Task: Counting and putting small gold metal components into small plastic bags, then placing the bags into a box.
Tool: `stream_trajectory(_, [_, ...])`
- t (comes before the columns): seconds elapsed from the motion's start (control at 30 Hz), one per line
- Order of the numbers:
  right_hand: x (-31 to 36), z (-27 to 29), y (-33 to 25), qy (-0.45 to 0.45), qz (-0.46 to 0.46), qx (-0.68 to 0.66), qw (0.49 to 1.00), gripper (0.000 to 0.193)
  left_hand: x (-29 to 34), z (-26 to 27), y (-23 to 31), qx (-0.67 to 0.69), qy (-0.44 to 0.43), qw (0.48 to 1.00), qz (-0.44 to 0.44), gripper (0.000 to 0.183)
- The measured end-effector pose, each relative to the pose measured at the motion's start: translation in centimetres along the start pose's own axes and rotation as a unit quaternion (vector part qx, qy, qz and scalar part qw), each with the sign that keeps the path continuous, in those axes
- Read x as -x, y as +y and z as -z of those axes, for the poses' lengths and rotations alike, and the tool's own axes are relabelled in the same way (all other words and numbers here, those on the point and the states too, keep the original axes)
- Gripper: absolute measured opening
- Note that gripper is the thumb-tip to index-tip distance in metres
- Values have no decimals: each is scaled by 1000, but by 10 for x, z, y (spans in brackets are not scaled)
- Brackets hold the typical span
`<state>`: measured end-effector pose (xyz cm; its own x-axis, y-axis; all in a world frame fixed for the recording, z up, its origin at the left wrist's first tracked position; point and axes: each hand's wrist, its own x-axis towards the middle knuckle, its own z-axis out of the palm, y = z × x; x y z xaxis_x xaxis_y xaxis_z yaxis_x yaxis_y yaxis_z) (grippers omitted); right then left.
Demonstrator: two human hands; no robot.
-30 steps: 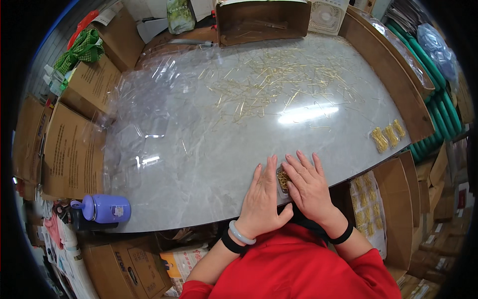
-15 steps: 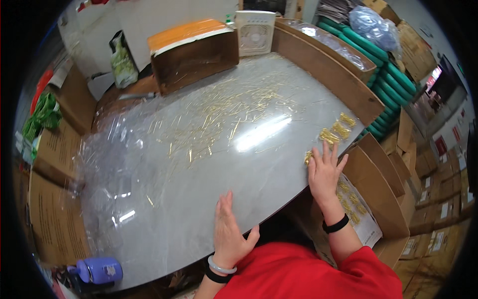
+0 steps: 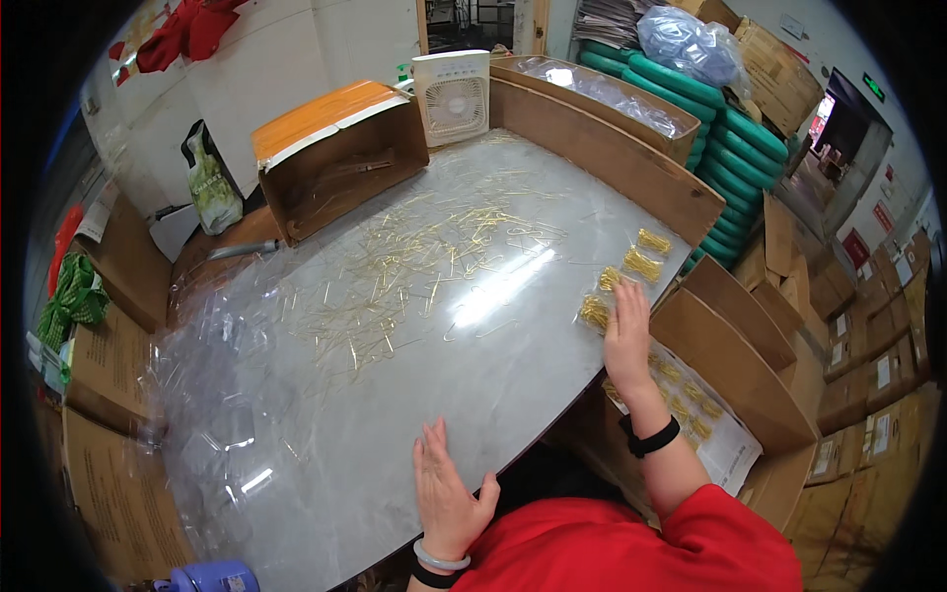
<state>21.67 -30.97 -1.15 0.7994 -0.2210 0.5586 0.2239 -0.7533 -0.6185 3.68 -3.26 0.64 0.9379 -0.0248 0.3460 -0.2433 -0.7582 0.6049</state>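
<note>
My right hand (image 3: 627, 340) lies at the table's right edge with its fingers stretched out. Its fingertips touch or just reach one of several small clear packets of gold wire hooks (image 3: 643, 263) lined up there. Another gold packet (image 3: 594, 312) sits just left of those fingers. My left hand (image 3: 450, 498) is open near the front edge, fingers extended and thumb apart, holding nothing. Whether its palm rests on the grey table (image 3: 385, 474) I cannot tell. Loose gold wire hooks (image 3: 424, 247) are scattered over the table's middle and far part.
Clear plastic bags (image 3: 217, 365) heap along the left side. An orange-topped carton (image 3: 340, 163) and a white fan (image 3: 452, 97) stand at the back. Right of the table, an open cardboard box (image 3: 730, 375) holds more gold packets on a white sheet. A purple cup (image 3: 212, 577) is at lower left.
The view has shifted, showing more of the back wall. My right hand's fingers have drawn closer together and the gold packets show in a tidier row. My left hand stays open.
</note>
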Motion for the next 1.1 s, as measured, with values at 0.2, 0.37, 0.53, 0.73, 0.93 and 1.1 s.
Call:
stream_trajectory(0.2, [-5,-3,-15,-13,71,149,986,31,-2,-3,-1,-18,5,1000,-12,99])
stream_trajectory(0.37, [-12,-16,-8,14,114,136,984,34,-3,0,2,-32,-5,999,-13,96])
stream_trajectory(0.53, [-15,-9,-5,-2,78,123,989,36,-3,-1,1,-37,-7,999,-18,90])
stream_trajectory(0.73, [-18,-2,-9,-28,93,122,988,39,-3,-1,1,-63,-3,998,-19,82])
stream_trajectory(0.93, [16,10,-39,-105,109,39,988,43,0,-5,0,-72,7,997,2,78])
stream_trajectory(1.1, [31,17,-61,-157,142,-5,977,48,-3,-6,6,-82,-13,996,-16,78])
